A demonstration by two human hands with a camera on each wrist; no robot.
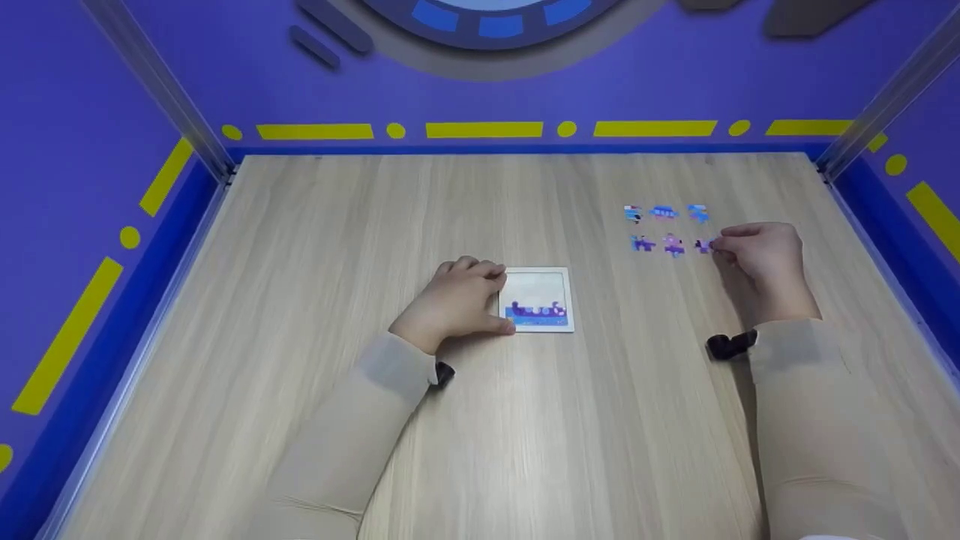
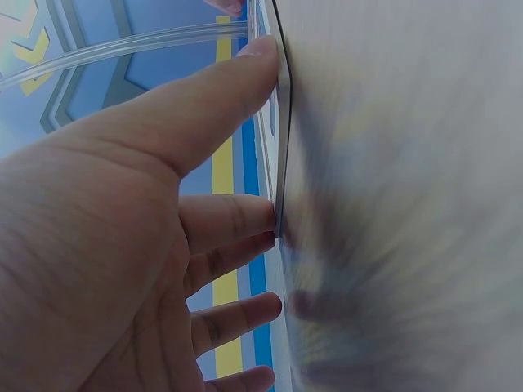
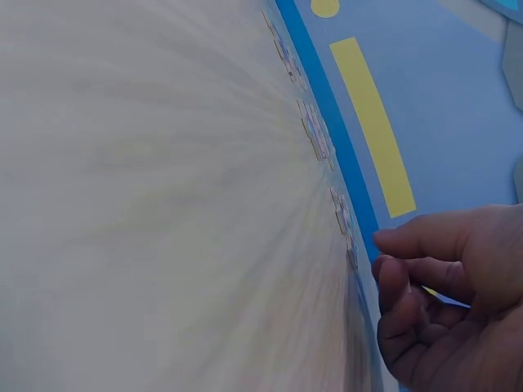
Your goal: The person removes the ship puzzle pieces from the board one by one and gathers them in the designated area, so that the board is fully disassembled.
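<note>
A small white-framed jigsaw board (image 1: 534,283) lies on the table, its lower part filled with a purple and blue picture. My left hand (image 1: 457,302) grips its left side, thumb at the near corner and index finger at the far corner; the left wrist view shows the thumb (image 2: 221,94) over the frame's edge. Further right, my right hand (image 1: 765,259) is beside the loose jigsaw pieces. Thumb and index fingertips come close together right at a purple piece (image 1: 703,245), partly covering it. In the right wrist view nothing shows between those fingertips (image 3: 392,238).
Several other loose pieces stand in two rows at the back right, among them a pink one (image 1: 673,244) and a blue one (image 1: 663,212). Blue walls (image 1: 510,97) with yellow marks enclose the wooden table (image 1: 360,225) at the back and sides.
</note>
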